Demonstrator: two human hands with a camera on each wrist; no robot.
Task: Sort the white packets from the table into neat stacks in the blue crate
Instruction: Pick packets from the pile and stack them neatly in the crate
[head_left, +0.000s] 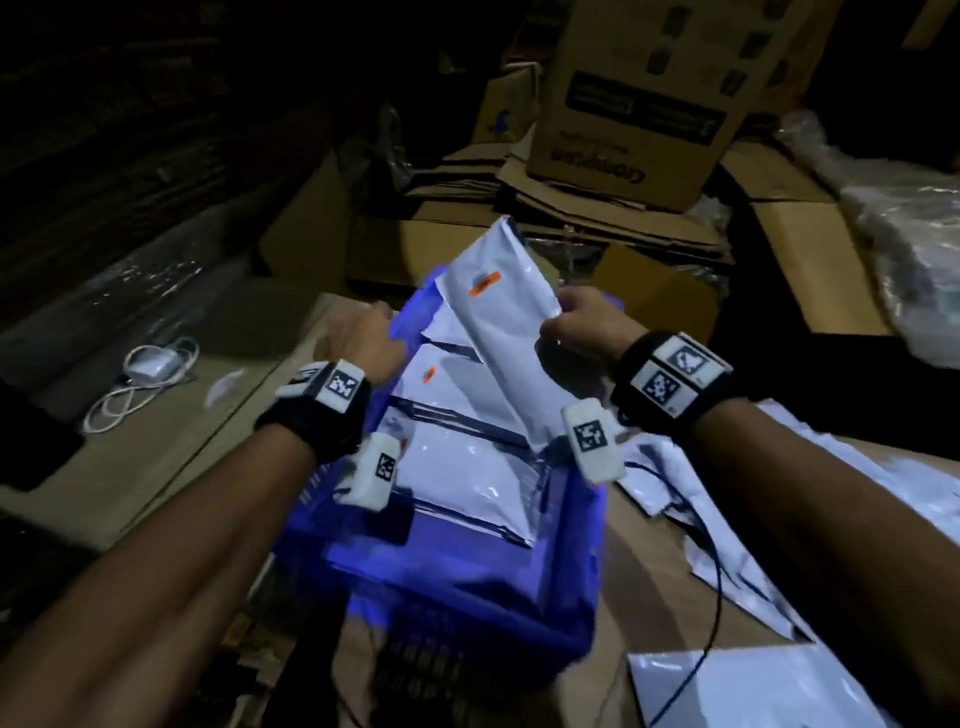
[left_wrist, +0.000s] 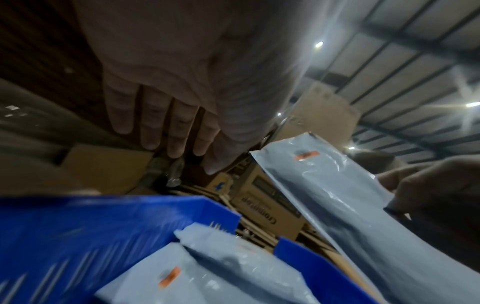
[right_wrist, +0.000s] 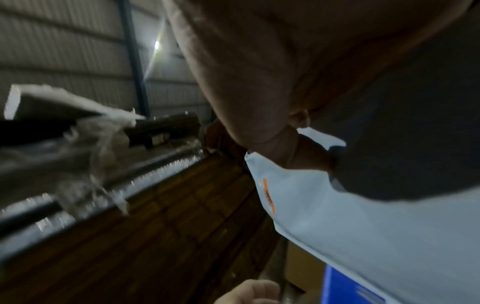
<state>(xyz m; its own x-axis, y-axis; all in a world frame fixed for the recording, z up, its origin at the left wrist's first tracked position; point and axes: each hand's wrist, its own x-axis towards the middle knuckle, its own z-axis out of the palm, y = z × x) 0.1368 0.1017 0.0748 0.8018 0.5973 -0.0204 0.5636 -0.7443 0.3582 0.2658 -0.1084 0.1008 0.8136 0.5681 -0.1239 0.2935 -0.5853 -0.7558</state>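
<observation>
A blue crate (head_left: 467, 587) stands in the middle, with several white packets (head_left: 467, 467) lying flat inside it. My right hand (head_left: 566, 325) pinches the edge of a white packet (head_left: 493, 312) with an orange sticker and holds it tilted above the crate's far end. The same packet (right_wrist: 337, 216) fills the lower right of the right wrist view, and the packet (left_wrist: 337, 195) slants across the left wrist view. My left hand (head_left: 363, 338) hovers over the crate's left rim (left_wrist: 103, 216), its fingers (left_wrist: 153, 127) straight and holding nothing.
More white packets (head_left: 727, 519) lie spread on the table to the right of the crate, with a thin black cable (head_left: 711, 597) across them. Cardboard boxes (head_left: 649, 104) are piled behind. A white charger and cord (head_left: 145, 379) lie on the left.
</observation>
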